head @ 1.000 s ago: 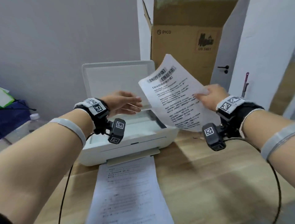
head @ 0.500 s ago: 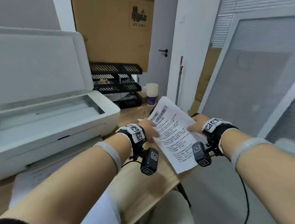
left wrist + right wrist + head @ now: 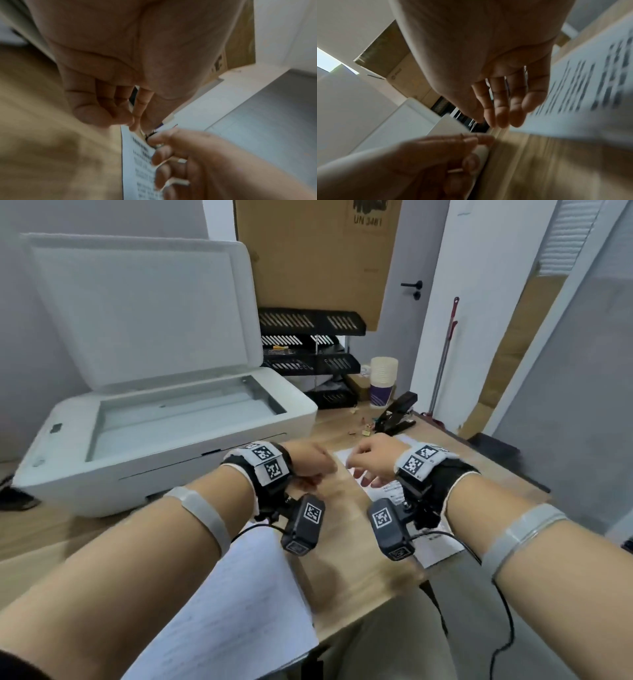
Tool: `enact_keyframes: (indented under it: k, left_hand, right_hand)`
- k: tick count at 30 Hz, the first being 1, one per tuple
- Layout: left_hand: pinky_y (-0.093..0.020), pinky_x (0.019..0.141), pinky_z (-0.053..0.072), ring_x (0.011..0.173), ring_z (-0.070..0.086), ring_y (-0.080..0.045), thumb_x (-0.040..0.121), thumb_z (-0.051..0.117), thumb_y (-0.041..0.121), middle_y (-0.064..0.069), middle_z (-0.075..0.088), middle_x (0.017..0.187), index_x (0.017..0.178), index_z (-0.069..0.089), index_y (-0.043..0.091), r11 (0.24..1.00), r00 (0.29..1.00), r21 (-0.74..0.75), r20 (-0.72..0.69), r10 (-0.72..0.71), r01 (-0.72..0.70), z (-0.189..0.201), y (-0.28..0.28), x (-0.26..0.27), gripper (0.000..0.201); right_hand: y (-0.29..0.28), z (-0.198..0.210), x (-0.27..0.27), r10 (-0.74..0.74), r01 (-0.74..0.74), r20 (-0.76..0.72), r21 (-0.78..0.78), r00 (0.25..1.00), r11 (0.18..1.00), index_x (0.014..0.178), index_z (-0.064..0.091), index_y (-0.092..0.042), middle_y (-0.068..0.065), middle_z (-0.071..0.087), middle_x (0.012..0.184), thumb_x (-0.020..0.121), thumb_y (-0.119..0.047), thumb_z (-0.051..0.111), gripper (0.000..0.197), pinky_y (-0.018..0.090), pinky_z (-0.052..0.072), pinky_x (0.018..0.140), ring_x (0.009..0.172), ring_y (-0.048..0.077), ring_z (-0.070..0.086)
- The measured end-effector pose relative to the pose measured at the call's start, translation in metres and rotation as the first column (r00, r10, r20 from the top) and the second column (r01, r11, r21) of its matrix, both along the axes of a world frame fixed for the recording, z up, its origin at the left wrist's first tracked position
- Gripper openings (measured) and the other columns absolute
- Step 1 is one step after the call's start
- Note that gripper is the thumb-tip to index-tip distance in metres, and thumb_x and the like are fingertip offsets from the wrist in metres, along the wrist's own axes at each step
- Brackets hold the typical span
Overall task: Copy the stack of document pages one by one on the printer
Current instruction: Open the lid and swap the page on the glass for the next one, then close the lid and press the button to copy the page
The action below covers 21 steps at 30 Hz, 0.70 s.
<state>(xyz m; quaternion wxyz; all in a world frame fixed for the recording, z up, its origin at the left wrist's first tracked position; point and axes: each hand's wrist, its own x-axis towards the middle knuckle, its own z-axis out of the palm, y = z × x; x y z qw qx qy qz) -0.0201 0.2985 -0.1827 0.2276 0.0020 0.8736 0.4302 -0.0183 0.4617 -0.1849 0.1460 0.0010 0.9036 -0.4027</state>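
The white printer (image 3: pixel 171 474) stands at the left with its lid (image 3: pixel 137 313) raised and its glass (image 3: pixel 185 412) bare. A printed document page (image 3: pixel 442 546) lies flat on the wooden desk (image 3: pixel 342 542), right of the printer. My left hand (image 3: pixel 315 465) is curled, its fingertips (image 3: pixel 132 123) pinching the page's (image 3: pixel 135 169) near corner. My right hand (image 3: pixel 366 470) hovers over the page (image 3: pixel 590 88) with fairly straight fingers (image 3: pixel 501 115) reaching down to it. A printed copy (image 3: pixel 246 604) lies in front of the printer.
Behind the page are a black stapler (image 3: pixel 397 414), small clips (image 3: pixel 363 429), a stack of paper cups (image 3: pixel 383 385) and black letter trays (image 3: pixel 308 350). A big cardboard box (image 3: pixel 318 251) leans on the wall. The desk's edge runs close on the right.
The page went from being held up beside the printer to lying on the desk at the right. Both hands came down with it, and my view turned right.
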Motion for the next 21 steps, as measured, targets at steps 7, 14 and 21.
enact_keyframes:
  k: [7,14,21]
  left_hand:
    - [-0.029,0.078,0.049,0.084,0.066,-0.016,0.097,0.061,0.02,-0.003,0.071,0.101,0.11,0.068,0.017,0.969,0.964,0.012,-0.092,0.248,-0.248,-0.004,-0.119,0.063,0.015]
    - [-0.035,0.091,0.051,0.111,0.062,-0.015,0.093,0.064,0.031,0.006,0.066,0.121,0.122,0.066,0.033,0.923,0.926,-0.132,-0.161,0.341,-0.363,-0.021,-0.186,0.131,0.029]
    - [-0.04,0.096,0.05,0.113,0.064,-0.023,0.086,0.071,0.029,0.007,0.069,0.119,0.105,0.072,0.039,0.848,0.834,0.145,-0.158,0.528,-0.51,-0.041,-0.197,0.152,0.021]
  right_hand:
    - [-0.1,-0.04,0.034,0.195,-0.162,0.234,-0.153,0.953,0.975,0.085,0.056,-0.003,0.013,0.053,0.062,0.093,-0.007,0.06,0.01,0.031,0.038,0.054,0.044,0.018,0.044]
    - [-0.116,-0.049,0.042,0.196,-0.181,0.187,-0.094,0.963,0.979,0.085,0.066,-0.002,0.015,0.065,0.071,0.079,-0.018,0.082,0.023,0.034,0.051,0.065,0.061,0.024,0.056]
    - [-0.116,-0.057,0.037,0.213,-0.2,0.113,-0.116,0.971,0.973,0.081,0.068,-0.009,0.01,0.069,0.076,0.084,-0.017,0.077,0.012,0.03,0.054,0.055,0.051,0.017,0.058]
